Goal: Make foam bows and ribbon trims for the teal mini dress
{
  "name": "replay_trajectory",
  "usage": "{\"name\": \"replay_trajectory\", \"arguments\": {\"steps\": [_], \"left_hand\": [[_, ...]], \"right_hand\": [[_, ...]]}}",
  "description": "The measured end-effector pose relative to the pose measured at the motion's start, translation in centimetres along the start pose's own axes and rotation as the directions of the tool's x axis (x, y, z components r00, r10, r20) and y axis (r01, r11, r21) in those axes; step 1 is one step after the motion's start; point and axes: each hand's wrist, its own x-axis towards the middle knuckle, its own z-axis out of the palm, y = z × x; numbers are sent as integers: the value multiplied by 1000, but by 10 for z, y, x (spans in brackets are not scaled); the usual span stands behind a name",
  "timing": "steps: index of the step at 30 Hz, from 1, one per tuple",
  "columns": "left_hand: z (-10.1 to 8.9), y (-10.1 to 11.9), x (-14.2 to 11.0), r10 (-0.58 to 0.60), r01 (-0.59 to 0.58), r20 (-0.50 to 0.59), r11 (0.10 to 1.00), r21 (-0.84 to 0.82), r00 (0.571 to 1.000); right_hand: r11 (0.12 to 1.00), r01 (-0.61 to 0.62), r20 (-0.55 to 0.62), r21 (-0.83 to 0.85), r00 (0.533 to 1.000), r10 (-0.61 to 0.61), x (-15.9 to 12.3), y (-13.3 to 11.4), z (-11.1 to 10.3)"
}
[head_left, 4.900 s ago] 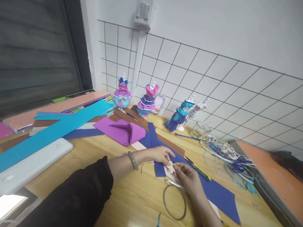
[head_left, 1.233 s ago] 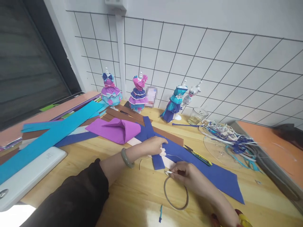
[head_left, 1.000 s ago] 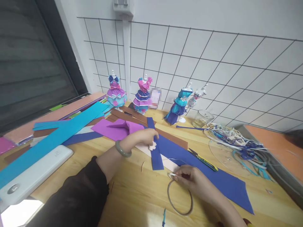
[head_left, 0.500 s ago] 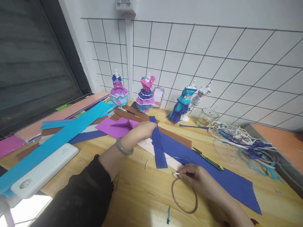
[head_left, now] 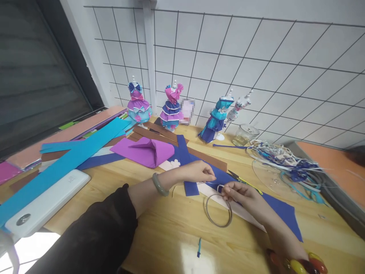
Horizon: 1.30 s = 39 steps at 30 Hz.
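My left hand (head_left: pixel 199 172), with a green bangle (head_left: pixel 160 185) on its wrist, is over a dark blue strip (head_left: pixel 184 152). Its fingers are closed in a pinch; what is between them, if anything, I cannot make out. Close by on the right, my right hand (head_left: pixel 239 193) is closed at the fingertips on a thin grey-brown hoop (head_left: pixel 207 210). A small white loop (head_left: pixel 219 187) shows at the same fingertips. Below the hands runs a pale pink strip (head_left: pixel 245 214) over a large dark blue sheet (head_left: pixel 281 207). White flower shapes (head_left: pixel 174 163) lie left of the blue strip.
Folded purple sheet (head_left: pixel 134 152), bright blue strips (head_left: pixel 71 161) and a white device (head_left: pixel 48 203) lie left. Small dressed figures (head_left: pixel 171 110) stand by the gridded wall. A yellow-black cutter (head_left: pixel 251 185), a glass jar (head_left: pixel 245 135) and tangled strips (head_left: pixel 288 156) are right.
My left hand has come away from the top of the blue strip, toward my right hand. My right hand has risen slightly, and the hoop with it. The view has tilted a little downward.
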Motion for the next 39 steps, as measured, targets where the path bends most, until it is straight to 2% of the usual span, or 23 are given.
{"name": "replay_trajectory", "arguments": {"steps": [4,7,10,13,18,24,27,39], "left_hand": [[9,-2,1,-21,20,-7,986,-163,1000],[11,-1,3,-49,55,28,956,-289,998],[12,-4,7,-67,85,67,939,-333,996],[15,-7,9,-35,66,96,939,-338,995],[18,-4,7,1,48,117,911,-410,993],[20,-5,5,33,57,148,827,-559,988],[19,-5,4,46,42,140,823,-566,989],[17,-1,-2,19,120,254,846,-519,967]], "right_hand": [[998,16,-35,65,999,-14,2,4,-4],[993,19,-62,119,998,-12,3,6,-4],[981,20,-67,192,998,-8,3,6,-2],[970,45,-66,237,997,-31,3,5,0],[979,87,-89,183,993,-71,2,5,2],[977,58,-111,205,993,-36,3,9,2],[975,38,-128,221,992,-9,3,11,3],[988,14,-102,156,995,2,2,10,6]]}}
